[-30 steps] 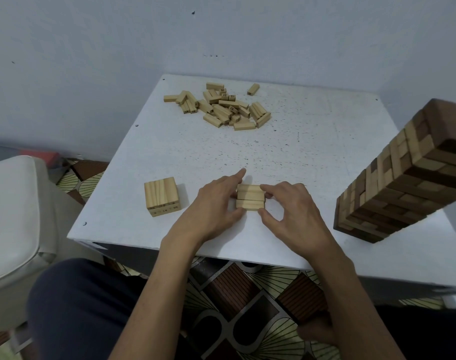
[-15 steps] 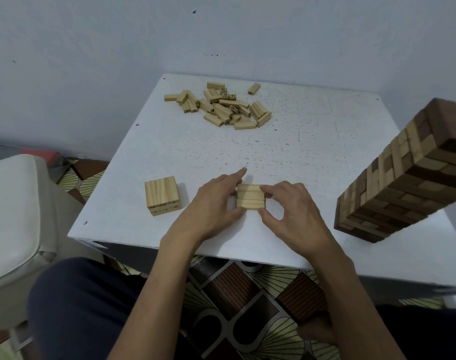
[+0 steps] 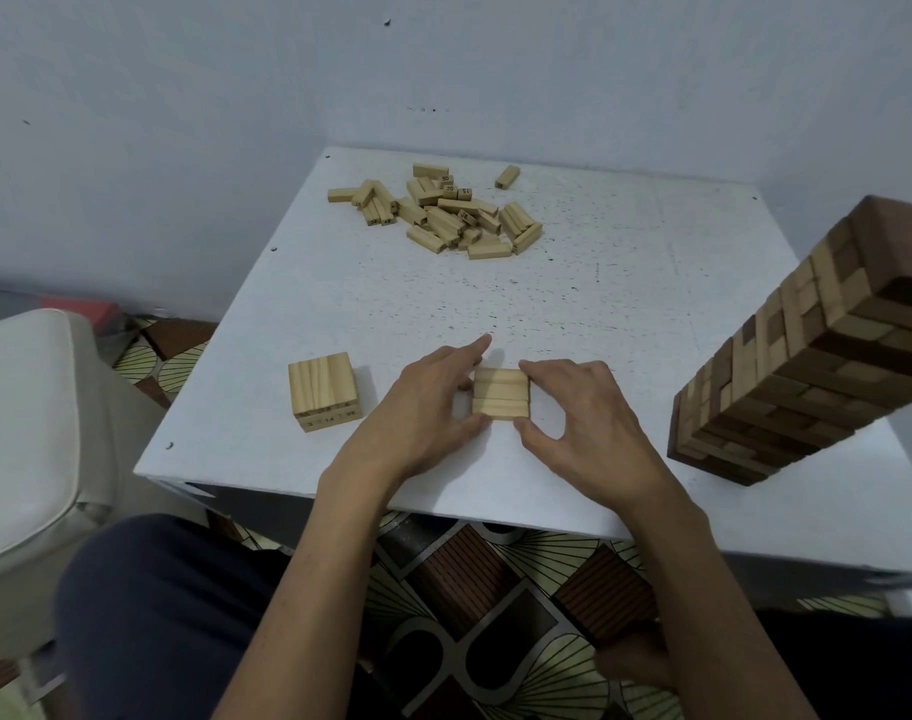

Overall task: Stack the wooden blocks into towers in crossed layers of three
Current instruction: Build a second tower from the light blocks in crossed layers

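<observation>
Head view: Near the middle of the desk's (image 3: 625,283) front edge, a person's two hands close on a layer of three blocks (image 3: 500,393) lying flat side by side on the white top. Over the last second almost nothing has shifted. The layer sits where it sat, and both hands keep their places at its ends. The left hand (image 3: 423,407) grasps the left ends, thumb at the near corner and forefinger pointing past the far corner. The right hand (image 3: 584,413) pinches the right ends between curled fingers at the far corner and thumb at the near one. The stillness reads as squaring-up: the three pieces look flush and tight, so this base course seems ready for a second layer laid crosswise, and a new tower is at its very start.

By count:
- Two hands are at work.
- One layer of three blocks lies between them.
- One low stack (image 3: 323,387) of pale blocks stands toward the front-left corner, well apart from the hands. It shows three blocks across its top and seemingly two courses, with numbers printed on its near face.
- One tall tower (image 3: 817,356) of mixed dark and light wood rises at the right edge, its top cut off by the frame.
- One loose pile (image 3: 443,215) lies near the far edge, holding some thirty blocks, too jumbled to number exactly.
- One stray block (image 3: 507,176) lies just beside the pile, toward the far edge.
</observation>
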`<state>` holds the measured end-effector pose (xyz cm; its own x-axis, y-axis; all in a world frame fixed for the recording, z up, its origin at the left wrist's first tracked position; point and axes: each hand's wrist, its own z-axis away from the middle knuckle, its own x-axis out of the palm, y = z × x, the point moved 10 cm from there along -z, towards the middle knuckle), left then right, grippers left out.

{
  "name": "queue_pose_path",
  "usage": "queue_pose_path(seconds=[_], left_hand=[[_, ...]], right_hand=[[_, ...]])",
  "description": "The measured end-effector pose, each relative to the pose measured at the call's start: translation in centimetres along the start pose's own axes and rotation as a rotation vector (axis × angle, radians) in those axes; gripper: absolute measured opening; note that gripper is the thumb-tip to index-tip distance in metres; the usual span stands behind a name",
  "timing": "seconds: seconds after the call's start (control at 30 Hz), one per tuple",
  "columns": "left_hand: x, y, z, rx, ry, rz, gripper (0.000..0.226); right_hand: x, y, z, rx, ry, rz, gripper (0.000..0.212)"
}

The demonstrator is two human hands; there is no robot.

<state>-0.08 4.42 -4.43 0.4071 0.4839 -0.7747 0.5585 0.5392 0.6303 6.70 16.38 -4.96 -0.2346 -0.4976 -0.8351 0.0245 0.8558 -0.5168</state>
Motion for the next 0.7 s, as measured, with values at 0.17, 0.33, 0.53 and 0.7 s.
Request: queue_pose_path(seconds=[0.17, 0.33, 0.53, 0.7], left_hand=[[-0.1, 0.05, 0.13, -0.013, -0.002, 0.019, 0.074], [-0.14, 0.09, 0.2, -0.02, -0.005, 0.03, 0.073], [-0.06, 0.0, 0.11, -0.017, -0.013, 0.022, 0.072], [-0.1, 0.05, -0.01, -0.018, -0.038, 0.003, 0.075]], right_hand=[[0.0, -0.08, -0.01, -0.003, 0.001, 0.006, 0.053], [-0.06, -0.08, 0.07, -0.01, 0.007, 0.004, 0.051], [-0.04, 0.02, -0.01, -0.002, -0.006, 0.005, 0.053], [-0.12, -0.27, -0.11, -0.003, -0.021, 0.0, 0.053]])
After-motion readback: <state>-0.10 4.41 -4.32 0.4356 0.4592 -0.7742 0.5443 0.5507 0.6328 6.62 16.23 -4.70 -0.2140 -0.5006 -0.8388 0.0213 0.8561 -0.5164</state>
